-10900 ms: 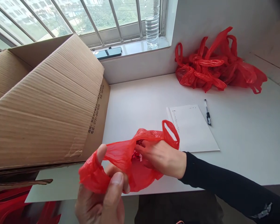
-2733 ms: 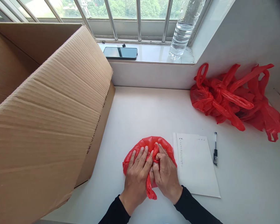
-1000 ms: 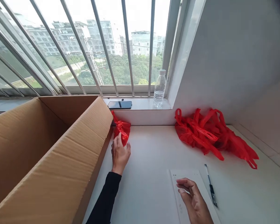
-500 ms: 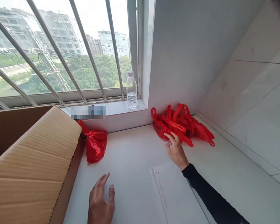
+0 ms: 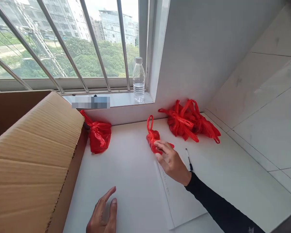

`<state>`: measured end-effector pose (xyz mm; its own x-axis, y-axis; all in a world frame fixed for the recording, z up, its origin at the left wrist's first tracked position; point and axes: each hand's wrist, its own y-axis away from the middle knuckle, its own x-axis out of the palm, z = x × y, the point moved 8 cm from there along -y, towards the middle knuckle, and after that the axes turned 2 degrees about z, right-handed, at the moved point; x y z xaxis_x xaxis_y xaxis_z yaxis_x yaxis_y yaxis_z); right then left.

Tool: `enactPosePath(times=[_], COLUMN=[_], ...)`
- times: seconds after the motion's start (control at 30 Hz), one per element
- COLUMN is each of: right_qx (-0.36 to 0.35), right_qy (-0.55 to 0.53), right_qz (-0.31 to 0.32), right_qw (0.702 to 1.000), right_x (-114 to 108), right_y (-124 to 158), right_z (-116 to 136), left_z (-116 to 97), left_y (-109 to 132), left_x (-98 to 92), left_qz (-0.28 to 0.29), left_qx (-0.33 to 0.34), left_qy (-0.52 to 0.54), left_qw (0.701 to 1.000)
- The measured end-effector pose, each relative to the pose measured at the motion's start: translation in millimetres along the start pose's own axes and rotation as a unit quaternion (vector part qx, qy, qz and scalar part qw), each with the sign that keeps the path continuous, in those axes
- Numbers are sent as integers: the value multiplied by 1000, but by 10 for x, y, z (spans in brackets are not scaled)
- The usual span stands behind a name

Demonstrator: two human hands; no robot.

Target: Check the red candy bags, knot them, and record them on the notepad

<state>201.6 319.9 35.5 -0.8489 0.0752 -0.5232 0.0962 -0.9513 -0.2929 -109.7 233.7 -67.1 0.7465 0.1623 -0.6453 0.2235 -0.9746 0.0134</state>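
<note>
My right hand (image 5: 171, 161), in a black sleeve, grips a small knotted red plastic bag (image 5: 152, 137) above the far end of a sheet of paper. One loop handle of this bag points up toward the wall; its contents cannot be made out. Several more red plastic bags (image 5: 188, 119) lie heaped against the wall, to the right of the held one. At the lower left, my left hand (image 5: 103, 212) is open, thumb and fingers apart, with nothing in it. Another tied red bag (image 5: 99, 137) sits alone beside the cardboard box.
An open cardboard box (image 5: 36, 145) fills the left side, its flap folded outward. White paper (image 5: 184, 204) with handwriting lies on the white table, a black pen (image 5: 189, 160) near its edge. A water bottle (image 5: 139, 81) stands on the sill by the barred window.
My right hand has drawn one small red bag out of the heap, leftward and toward me. The pen has come into sight. My left hand stays open at nearly the same place.
</note>
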Motion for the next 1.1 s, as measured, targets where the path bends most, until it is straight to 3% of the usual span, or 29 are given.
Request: enactPosePath(times=[0.1,0.17,0.27,0.43,0.53,0.67,0.8,0.93,1.1], right_qx=[-66,-67,-24,-5,-1,39,45,-22,-27], right_qy=[-62,-81,-52,124,156,146,94,102,94], right_qz=[147,202,178,120,102,63,47,98,124], right_qw=[985,974,982,985,983,986,993,990,987], right_x=[270,408,506,607,587,393,271,452,582], right_y=[493,783,1087,1396,1458,1401,1260,1148,1090], right_z=[330,353,167,-190,-385,-498,-270,46,60], left_z=[-27,-88,-231,-350,-390,-447,-545,-684,-671], left_y=[78,129,197,304,340,395,464,510,531], left_x=[-3,-10,19,77,113,156,181,159,94], left_qz=[-14,-23,8,45,46,50,46,15,-4], left_qx=[-32,-32,24,85,101,121,147,203,209], left_qy=[38,54,37,-13,-23,-31,-49,-58,-37], left_qw=[999,998,999,995,994,991,987,977,977])
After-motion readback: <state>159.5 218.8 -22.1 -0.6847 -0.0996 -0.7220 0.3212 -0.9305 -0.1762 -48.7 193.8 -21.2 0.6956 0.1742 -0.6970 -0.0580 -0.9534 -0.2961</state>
